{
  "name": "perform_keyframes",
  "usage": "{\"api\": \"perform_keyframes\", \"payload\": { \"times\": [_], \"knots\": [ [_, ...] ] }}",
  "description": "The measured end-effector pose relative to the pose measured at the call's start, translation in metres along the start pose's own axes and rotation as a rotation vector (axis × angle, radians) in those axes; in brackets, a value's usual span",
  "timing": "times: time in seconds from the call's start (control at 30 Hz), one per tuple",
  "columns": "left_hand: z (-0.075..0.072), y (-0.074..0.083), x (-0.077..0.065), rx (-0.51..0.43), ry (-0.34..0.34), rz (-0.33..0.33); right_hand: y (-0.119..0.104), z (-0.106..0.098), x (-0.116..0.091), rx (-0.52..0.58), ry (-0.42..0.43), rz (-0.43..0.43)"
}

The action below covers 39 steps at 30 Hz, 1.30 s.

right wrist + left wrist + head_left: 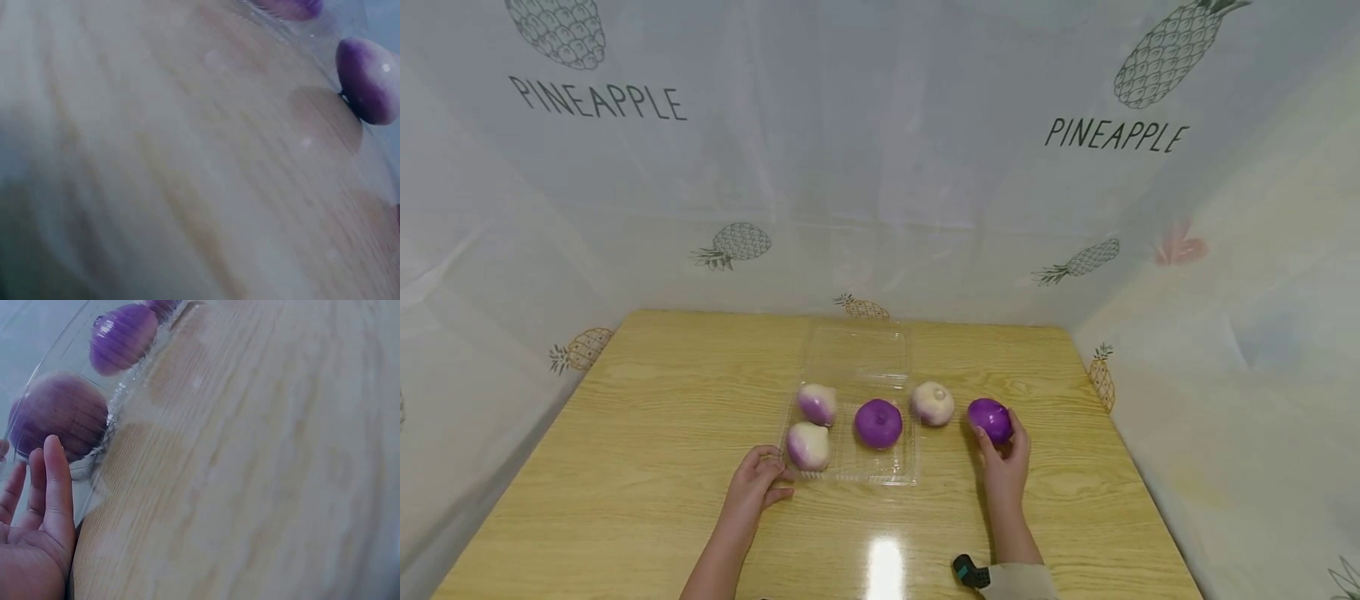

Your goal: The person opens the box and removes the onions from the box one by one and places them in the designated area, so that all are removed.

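Observation:
A clear plastic clamshell box (pixel 891 479) lies open on the table, its lid (pixel 855 350) folded away at the back. Two white-and-purple onions, one nearer (pixel 808 447) and one farther (pixel 817 404), sit in its left side, and a purple onion (pixel 878 424) in its right. My left hand (pixel 758 479) is at the box's front left corner, its fingers (pixel 57 481) fairly straight beside the nearer onion. On the right, my right hand (pixel 1006 462) holds another purple onion (pixel 990 419) between thumb and fingers; the right wrist view does not show this hand.
Just right of the box stands another white-and-purple onion (pixel 932 404), between it and my right hand. The wooden table (pixel 685 400) meets a pineapple-print curtain (pixel 865 167) at the back and sides. A black device (pixel 970 572) is at my right sleeve.

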<state>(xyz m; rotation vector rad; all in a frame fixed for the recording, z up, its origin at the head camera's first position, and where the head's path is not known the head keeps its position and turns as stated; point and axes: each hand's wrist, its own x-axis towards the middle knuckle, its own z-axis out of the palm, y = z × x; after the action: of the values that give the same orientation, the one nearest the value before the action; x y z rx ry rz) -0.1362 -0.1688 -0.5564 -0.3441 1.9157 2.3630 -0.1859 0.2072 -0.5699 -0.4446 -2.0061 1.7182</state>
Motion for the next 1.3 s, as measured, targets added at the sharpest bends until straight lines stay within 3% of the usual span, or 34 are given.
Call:
{"api": "perform_keyframes", "payload": {
  "times": [0.13,0.33,0.5,0.63,0.9,1.3],
  "knots": [
    [0.0,0.0,0.0,-0.018,0.019,0.003,0.0,0.0,-0.002,-0.029,0.008,-0.053],
    [0.001,0.001,-0.001,-0.026,0.008,0.01,-0.027,-0.001,-0.013,-0.06,-0.012,-0.132],
    [0.001,0.001,-0.001,-0.015,0.007,0.016,-0.036,0.0,-0.016,-0.068,-0.015,-0.135],
    [0.001,0.0,-0.001,-0.01,0.004,0.019,-0.032,0.0,-0.014,-0.074,-0.024,-0.155],
    [0.0,-0.002,0.0,-0.003,-0.007,0.037,0.006,0.002,0.001,-0.093,-0.009,-0.175],
    [0.0,-0.001,0.0,-0.016,-0.003,0.029,0.01,0.002,0.001,-0.131,0.027,-0.18]
  ]
}}
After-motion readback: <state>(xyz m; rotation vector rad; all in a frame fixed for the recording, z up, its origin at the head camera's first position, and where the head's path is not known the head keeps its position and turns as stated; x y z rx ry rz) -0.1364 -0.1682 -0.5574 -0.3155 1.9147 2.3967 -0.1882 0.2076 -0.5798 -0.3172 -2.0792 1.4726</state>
